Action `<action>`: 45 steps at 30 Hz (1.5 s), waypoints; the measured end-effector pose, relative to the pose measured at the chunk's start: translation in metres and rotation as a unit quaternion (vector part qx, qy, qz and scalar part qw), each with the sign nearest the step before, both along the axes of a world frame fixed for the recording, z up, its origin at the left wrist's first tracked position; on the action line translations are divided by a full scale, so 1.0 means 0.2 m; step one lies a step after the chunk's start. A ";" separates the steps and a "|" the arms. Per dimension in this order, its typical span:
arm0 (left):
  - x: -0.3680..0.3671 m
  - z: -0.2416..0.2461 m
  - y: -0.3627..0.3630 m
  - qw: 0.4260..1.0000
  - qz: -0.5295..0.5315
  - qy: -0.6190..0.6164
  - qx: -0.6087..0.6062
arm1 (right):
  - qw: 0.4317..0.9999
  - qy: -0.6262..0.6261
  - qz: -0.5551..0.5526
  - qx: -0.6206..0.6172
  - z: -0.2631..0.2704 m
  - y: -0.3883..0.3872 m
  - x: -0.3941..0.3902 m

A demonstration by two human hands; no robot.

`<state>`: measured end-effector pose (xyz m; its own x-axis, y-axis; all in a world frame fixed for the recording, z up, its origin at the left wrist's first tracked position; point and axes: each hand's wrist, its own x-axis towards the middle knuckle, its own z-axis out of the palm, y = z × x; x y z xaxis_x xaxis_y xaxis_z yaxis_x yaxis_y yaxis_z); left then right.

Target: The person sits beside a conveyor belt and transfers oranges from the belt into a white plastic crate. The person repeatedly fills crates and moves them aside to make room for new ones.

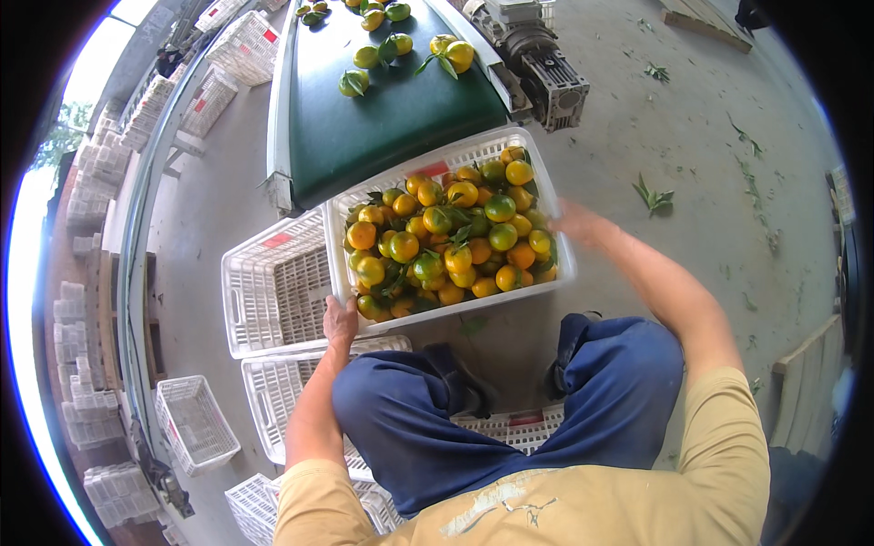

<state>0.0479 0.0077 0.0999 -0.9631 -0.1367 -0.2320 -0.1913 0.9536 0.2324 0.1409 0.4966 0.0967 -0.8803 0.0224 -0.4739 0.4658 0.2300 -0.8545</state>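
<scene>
A white plastic crate [447,164] full of green and orange citrus fruits [459,259], some with leaves, sits tilted at the lower end of a green conveyor belt [396,130]. My left hand [341,319] grips the crate's near left corner. On its right side my right hand [579,222], slightly blurred, holds the rim; its fingertips are partly hidden. More citrus fruits [459,56] lie on the belt above. An empty white crate [254,273] stands against the full crate's left side.
Below the empty crate is another white crate [263,403], partly behind my left arm. A motor with gearbox [556,89] juts from the belt's right side. A small crate [198,426] rests on the floor at left, near a long metal rail [130,259]. Leaves [653,198] lie on the floor.
</scene>
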 end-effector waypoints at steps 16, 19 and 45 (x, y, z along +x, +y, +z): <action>-0.01 -0.03 -0.01 1.000 0.023 0.003 0.008 | 0.996 -0.038 -0.080 0.029 0.04 -0.02 0.00; -0.02 -0.05 -0.03 1.000 0.005 0.011 0.003 | 0.996 -0.031 -0.078 -0.006 0.07 -0.03 0.01; -0.14 0.01 0.01 0.970 -0.031 -0.051 0.236 | 0.970 0.049 -0.224 -0.083 0.02 -0.02 0.07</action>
